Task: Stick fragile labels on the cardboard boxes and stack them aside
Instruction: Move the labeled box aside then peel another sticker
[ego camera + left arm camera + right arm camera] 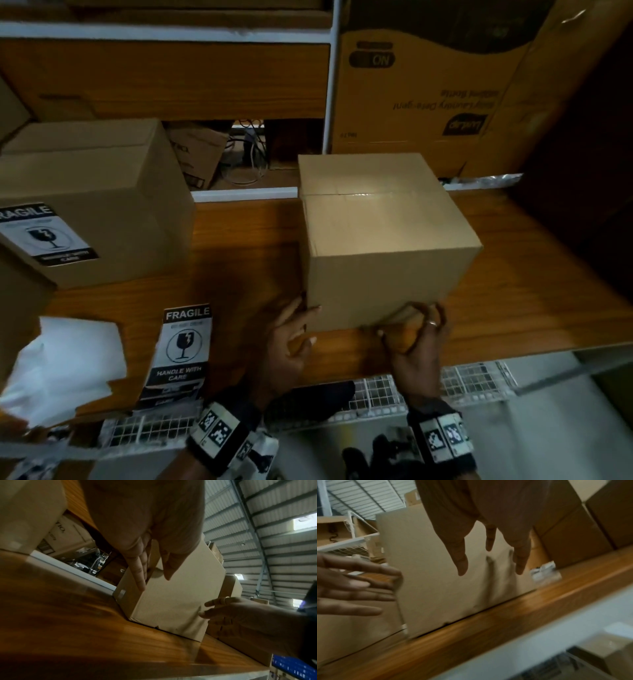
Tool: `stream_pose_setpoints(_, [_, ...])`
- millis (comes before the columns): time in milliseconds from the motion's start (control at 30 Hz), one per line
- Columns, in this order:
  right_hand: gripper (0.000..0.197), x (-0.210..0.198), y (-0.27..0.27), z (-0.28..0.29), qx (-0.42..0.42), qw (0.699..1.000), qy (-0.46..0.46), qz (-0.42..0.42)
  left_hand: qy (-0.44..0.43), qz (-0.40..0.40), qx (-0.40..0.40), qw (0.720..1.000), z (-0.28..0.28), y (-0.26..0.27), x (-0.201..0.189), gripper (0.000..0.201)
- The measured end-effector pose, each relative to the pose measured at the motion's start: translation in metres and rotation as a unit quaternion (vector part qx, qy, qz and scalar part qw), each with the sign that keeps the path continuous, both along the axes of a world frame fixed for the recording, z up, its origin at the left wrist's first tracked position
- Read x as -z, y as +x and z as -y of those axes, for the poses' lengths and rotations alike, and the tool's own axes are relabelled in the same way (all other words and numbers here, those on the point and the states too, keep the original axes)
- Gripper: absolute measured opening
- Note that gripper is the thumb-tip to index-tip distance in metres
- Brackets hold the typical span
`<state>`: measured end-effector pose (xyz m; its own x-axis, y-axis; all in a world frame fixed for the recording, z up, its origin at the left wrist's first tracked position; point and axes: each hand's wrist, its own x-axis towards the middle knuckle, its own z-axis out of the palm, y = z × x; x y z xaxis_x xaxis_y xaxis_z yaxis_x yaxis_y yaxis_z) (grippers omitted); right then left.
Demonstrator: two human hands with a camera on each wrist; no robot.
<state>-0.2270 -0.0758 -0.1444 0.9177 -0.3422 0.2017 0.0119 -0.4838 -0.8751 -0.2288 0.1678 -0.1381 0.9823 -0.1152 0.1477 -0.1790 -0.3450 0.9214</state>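
Observation:
A plain taped cardboard box (383, 240) stands on the wooden table (246, 246) with no label showing on it. My left hand (294, 329) touches its near left corner with straight fingers (137, 574), thumb on the front face of the box (171, 601). My right hand (421, 329) is at the lower right of that front face, fingers (462, 561) straight and just off the box (436, 581); I cannot tell if they touch. A loose fragile label (185, 346) lies on the table to the left. A box with a fragile label (85, 205) stands at far left.
Crumpled white backing paper (65, 363) lies by the table's near left edge. Large cartons (428, 96) and shelving stand behind the table. A white wire rack (376, 394) sits below the near edge. Bare tabletop shows to the right of the plain box.

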Motion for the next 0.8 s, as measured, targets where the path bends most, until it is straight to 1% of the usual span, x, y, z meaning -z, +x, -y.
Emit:
stream_pose_setpoints(33, [0.078,0.002,-0.005,-0.007,-0.004,1.000,-0.005,-0.021,-0.010,-0.008,0.002,1.000,-0.005,-0.003,0.003,0.052])
stream_pose_setpoints(100, [0.078,0.004,-0.014,-0.022,-0.021,0.997,-0.011,-0.073,-0.021,-0.028,0.005,0.999,-0.017,-0.012,0.008,0.056])
stream_pose_setpoints(167, [0.080,0.003,-0.021,-0.036,-0.068,0.992,-0.006,-0.108,-0.037,-0.048,-0.015,0.998,-0.030,-0.020,0.009,0.061])
stream_pose_setpoints(233, [0.075,0.001,-0.026,-0.049,-0.130,0.986,-0.005,-0.107,-0.042,-0.056,-0.050,0.996,-0.041,-0.027,0.009,0.057])
stream_pose_setpoints(333, [0.059,-0.005,-0.031,-0.070,-0.220,0.970,0.028,-0.102,-0.026,-0.064,-0.081,0.994,-0.058,-0.038,0.001,0.049])
stream_pose_setpoints(433, [0.043,-0.009,-0.027,-0.098,-0.269,0.955,0.060,-0.108,-0.005,-0.033,-0.121,0.992,-0.081,-0.047,-0.012,0.048])
stream_pose_setpoints(533, [0.039,-0.020,-0.022,-0.128,-0.338,0.927,0.096,-0.129,-0.020,-0.008,-0.185,0.982,-0.107,-0.053,-0.020,0.045])
stream_pose_setpoints(633, [0.031,-0.025,-0.006,-0.160,-0.369,0.920,0.060,-0.116,0.004,0.017,-0.252,0.968,-0.136,-0.056,-0.021,0.043])
stream_pose_setpoints(700, [0.031,-0.027,0.010,-0.186,-0.384,0.914,0.066,-0.114,0.018,0.014,-0.278,0.960,-0.155,-0.056,-0.015,0.045])
stream_pose_setpoints(767, [0.031,-0.033,0.025,-0.214,-0.394,0.898,0.110,-0.163,0.033,-0.009,-0.275,0.961,-0.172,-0.054,-0.006,0.050])
stream_pose_setpoints(800, [0.028,-0.037,0.031,-0.228,-0.398,0.893,0.104,-0.184,0.048,-0.017,-0.268,0.962,-0.179,-0.052,0.000,0.055])
